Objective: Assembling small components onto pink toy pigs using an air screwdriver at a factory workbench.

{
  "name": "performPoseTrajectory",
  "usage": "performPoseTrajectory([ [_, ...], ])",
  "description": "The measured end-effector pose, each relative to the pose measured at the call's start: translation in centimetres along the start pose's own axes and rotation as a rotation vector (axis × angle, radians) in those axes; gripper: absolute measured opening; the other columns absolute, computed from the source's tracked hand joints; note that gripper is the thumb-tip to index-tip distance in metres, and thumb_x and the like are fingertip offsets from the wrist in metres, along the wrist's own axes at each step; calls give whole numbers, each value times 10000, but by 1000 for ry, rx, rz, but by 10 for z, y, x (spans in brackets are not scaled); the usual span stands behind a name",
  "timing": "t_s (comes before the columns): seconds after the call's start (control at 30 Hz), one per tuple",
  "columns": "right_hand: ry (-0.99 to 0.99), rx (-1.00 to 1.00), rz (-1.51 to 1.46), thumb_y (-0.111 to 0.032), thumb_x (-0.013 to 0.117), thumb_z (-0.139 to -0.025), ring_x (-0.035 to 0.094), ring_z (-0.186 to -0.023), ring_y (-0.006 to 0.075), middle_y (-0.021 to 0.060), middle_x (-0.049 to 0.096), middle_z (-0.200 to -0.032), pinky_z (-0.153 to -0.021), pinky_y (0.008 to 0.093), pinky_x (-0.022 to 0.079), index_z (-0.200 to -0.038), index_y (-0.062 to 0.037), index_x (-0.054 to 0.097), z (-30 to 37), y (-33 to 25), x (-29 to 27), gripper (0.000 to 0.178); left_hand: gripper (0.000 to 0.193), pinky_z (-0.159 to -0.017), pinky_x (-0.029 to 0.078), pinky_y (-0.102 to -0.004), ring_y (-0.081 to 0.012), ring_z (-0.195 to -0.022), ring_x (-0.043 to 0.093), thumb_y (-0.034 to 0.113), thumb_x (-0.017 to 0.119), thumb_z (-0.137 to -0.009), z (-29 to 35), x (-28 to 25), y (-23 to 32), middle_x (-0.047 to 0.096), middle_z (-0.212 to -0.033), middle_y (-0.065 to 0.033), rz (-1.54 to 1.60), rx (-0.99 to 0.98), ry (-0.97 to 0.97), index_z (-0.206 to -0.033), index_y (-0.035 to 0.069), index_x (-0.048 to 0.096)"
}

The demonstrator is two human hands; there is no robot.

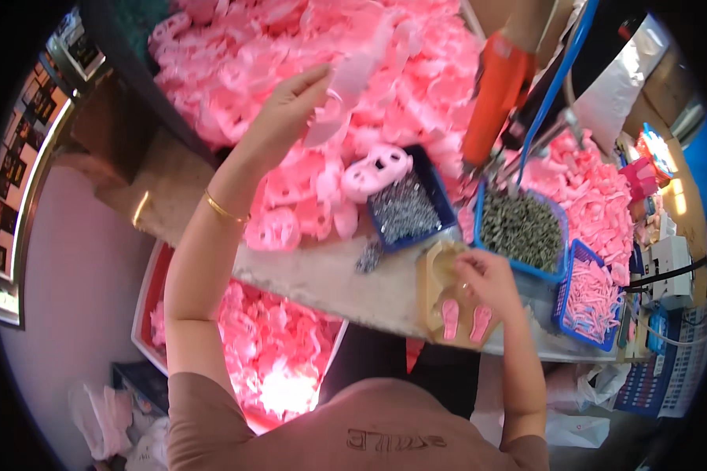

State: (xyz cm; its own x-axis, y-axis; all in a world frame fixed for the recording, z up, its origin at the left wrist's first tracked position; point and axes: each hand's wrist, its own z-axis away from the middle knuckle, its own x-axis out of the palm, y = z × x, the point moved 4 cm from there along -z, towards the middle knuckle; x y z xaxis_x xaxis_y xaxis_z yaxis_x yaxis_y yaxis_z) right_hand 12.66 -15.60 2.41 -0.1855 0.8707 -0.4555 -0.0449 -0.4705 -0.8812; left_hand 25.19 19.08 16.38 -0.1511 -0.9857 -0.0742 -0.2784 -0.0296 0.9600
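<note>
My left hand (pixel 294 110) is raised over the big heap at the back, its fingers closed on a thin pink plastic piece (pixel 353 74), which is a little blurred. My right hand (pixel 491 279) is at a tan fixture block (pixel 430 294) near the table's front edge. Its fingertips are pinched together over the block's upper recess; what they hold, if anything, is too small to make out. Two pink foot-shaped pieces (pixel 450 319) lie side by side in the block's lower part. A pink oval shell with holes (pixel 379 171) rests on the rim of a dark blue screw tray (pixel 434 180).
An orange power tool (pixel 495 94) hangs point down behind a light-blue basket (pixel 564 263) of small dark metal parts. Slim pink pieces fill a blue basket (pixel 564 310) at right. Pink plastic parts (pixel 236 71) heap across the back; others fill a bin (pixel 143 318) below left.
</note>
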Motion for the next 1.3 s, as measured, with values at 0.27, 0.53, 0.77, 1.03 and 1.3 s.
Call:
performPoseTrajectory([
  [0.27,637,-878,300,-52,732,-798,669,-816,214,70,690,-972,-739,348,533,-1044,-22,684,71,-125,-3,252,356,-818,486,-258,-109,-920,577,298,565,-1004,133,113,-34,617,-1038,-43,-197,-262,-733,-1239,35,612],
  [0.53,273,-699,624,3,715,-633,642,-924,286,71,700,-1038,-795,393,499,-931,-75,688,93,-79,-34,309,445,-1089,357,-359,-207,-1306,486,203,584,-975,146,129,-37,545,-1394,-136,-166,10,-209,-1373,16,517],
  [0.77,292,-482,736,10,711,-717,621,-1044,291,92,657,-1187,-876,394,501,-1090,-50,671,91,-39,2,380,873,-1163,243,-479,-370,-1443,275,347,766,-819,175,172,-50,298,-1567,-173,-540,223,-292,-1499,44,311],
  [1.03,145,-406,531,-70,753,-733,564,-1163,329,126,591,-1260,-1012,423,451,-1228,-38,614,105,-42,-19,515,880,-1175,205,-522,-415,-1471,159,364,790,-773,191,210,-69,249,-1586,-180,-679,210,-347,-1486,80,359],
  [1.3,97,-362,526,-158,788,-741,564,-1096,319,122,599,-1197,-936,411,473,-1259,-33,598,97,-1,-40,566,826,-1163,169,-598,-380,-1455,220,364,753,-797,182,233,-62,327,-1542,-145,-816,238,-392,-1484,101,377],
])
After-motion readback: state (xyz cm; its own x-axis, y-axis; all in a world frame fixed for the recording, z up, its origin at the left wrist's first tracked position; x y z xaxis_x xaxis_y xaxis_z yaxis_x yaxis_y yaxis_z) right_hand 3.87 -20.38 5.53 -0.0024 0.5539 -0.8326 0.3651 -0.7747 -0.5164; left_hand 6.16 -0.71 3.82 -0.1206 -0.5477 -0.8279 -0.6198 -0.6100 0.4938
